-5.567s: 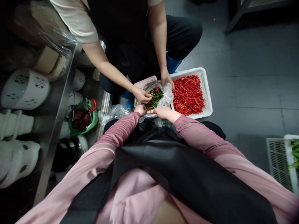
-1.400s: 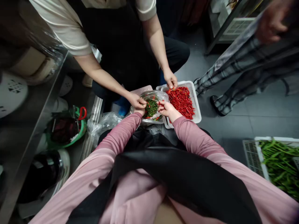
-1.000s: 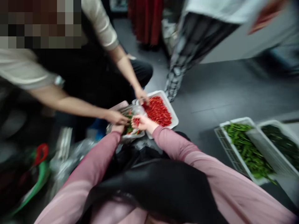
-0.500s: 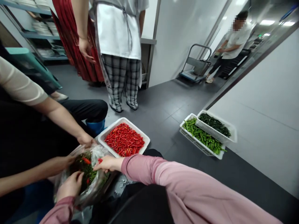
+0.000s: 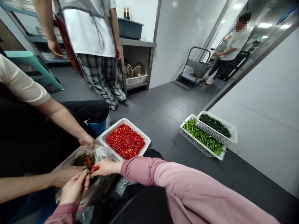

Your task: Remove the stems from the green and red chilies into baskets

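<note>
Over the open clear plastic bag (image 5: 104, 152), my right hand (image 5: 107, 166) is closed round a red chili pepper (image 5: 95, 168). My left hand (image 5: 72, 187) meets it there, thumb and finger pinched on a green chili stem (image 5: 90, 176). Dark green stems (image 5: 80, 160) lie inside the bag, partly covered by hands. Another red chili (image 5: 88, 161) shows just above my fingertips; what supports it is unclear. A co-worker's hand (image 5: 67, 175) reaches into the bag from the left, and their other hand (image 5: 87, 140) rests at its far rim.
Just beyond the bag stands a white basket (image 5: 147, 141) heaped with red chilies. White baskets of green peppers (image 5: 203, 137) and darker green ones (image 5: 213, 124) are on the floor at right. A person in checked trousers (image 5: 98, 77) walks ahead, near a steel table (image 5: 137, 43); a trolley (image 5: 192, 76) stands farther back.
My hands have come together over the bag, fingertips meeting at the chili and stem. The co-worker's lower hand moved right, further into the bag. The person in checked trousers stepped left, uncovering the steel table.
</note>
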A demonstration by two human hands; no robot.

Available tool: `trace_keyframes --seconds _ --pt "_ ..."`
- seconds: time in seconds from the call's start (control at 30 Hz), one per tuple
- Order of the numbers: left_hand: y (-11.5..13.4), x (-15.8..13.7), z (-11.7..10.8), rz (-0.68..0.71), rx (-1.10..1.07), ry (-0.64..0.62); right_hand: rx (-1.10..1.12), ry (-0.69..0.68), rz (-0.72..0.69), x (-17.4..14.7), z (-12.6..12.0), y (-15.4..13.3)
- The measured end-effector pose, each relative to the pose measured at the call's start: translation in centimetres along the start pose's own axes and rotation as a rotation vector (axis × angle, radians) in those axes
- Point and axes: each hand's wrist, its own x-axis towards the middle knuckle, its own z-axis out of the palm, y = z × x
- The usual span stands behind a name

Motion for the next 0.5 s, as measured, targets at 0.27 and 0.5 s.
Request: trace_keyframes --seconds 0.27,0.5 --pt "-0.8 0.5 -0.2 -0.041 -0.05 0.064 -0.117 -0.066 0.039 -0.6 -0.3 -1.2" --pt "-1.1 1.6 -0.5 0.019 0.019 -0.034 -0.149 -0.133 0.101 -0.8 -1.6 -1.7"
